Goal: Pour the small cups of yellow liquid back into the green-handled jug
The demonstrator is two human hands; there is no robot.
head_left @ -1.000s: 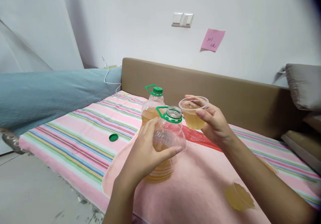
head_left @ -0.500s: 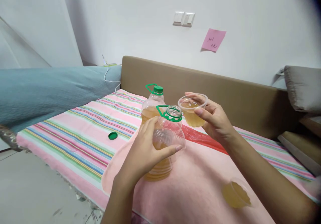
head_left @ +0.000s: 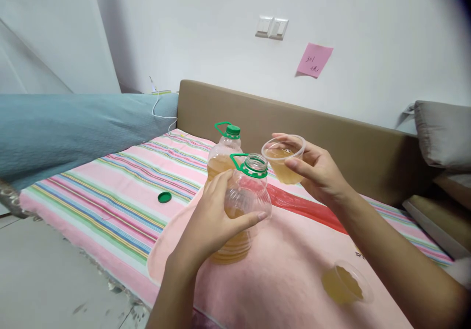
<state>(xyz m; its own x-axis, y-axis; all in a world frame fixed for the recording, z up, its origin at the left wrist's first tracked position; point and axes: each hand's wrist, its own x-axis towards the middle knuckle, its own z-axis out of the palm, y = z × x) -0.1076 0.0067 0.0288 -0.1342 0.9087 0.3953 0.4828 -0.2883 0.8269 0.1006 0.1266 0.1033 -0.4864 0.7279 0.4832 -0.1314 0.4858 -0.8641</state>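
My left hand (head_left: 221, 213) is wrapped round a clear ribbed bottle (head_left: 253, 196), uncapped, with a green collar and yellowish liquid inside. Just right of its mouth, my right hand (head_left: 318, 169) grips a clear plastic cup (head_left: 285, 164) of similar liquid, slightly tilted. A second bottle (head_left: 221, 159) with a green cap stands behind the first. The loose green cap (head_left: 164, 197) lies on the striped cloth to the left. Another cup (head_left: 344, 285) with liquid sits on the pink cloth at the lower right.
A red plastic sheet (head_left: 305, 206) lies behind the held bottle. The striped cloth (head_left: 110, 191) covers the bed, with a brown headboard (head_left: 294, 127) along the wall. A white cable (head_left: 165, 118) hangs at the back left; a grey cushion (head_left: 443, 132) is at the right.
The view has shifted slightly. My right hand and its cup have risen a little beside the bottle mouth. Both hands keep their holds.
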